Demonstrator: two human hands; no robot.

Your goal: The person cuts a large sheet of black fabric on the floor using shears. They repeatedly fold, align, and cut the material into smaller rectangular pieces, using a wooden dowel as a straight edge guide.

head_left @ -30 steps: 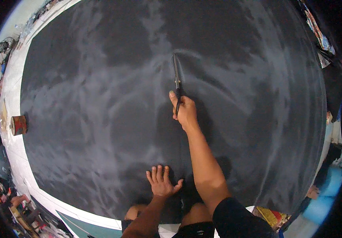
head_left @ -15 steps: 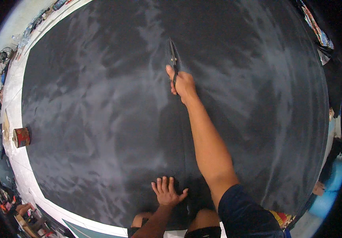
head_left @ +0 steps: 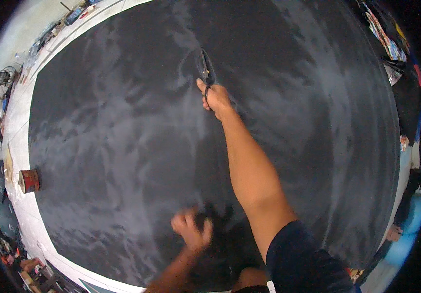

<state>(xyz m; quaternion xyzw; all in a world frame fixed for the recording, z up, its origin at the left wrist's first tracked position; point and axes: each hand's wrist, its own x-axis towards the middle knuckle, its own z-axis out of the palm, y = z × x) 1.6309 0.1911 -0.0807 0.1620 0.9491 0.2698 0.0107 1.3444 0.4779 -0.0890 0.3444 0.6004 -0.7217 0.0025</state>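
A large sheet of dark, shiny fabric (head_left: 112, 161) lies spread out with faint wrinkles. Ahead, near the upper middle, my right hand (head_left: 215, 100) is closed around the black handles of a pair of scissors (head_left: 205, 66). Its blades point away from me, at the fabric, and look nearly closed. My right arm is stretched far forward. Closer to me, my left hand (head_left: 192, 230) is raised just above the fabric, blurred by motion, thumb apart from loosely bent fingers and nothing visible in it.
A rusty red tin (head_left: 29, 180) stands at the fabric's left edge, beside white floor tiles (head_left: 20, 117). Assorted clutter lines the far left. On the right are dark bundles, colourful cloth (head_left: 383, 36) and a blue object (head_left: 408, 234). My knee (head_left: 250, 277) rests at the near edge.
My left hand has come up off the fabric, shifted slightly left, and its fingers have bent. The right hand and scissors appear a little farther left; the whole view has shifted slightly.
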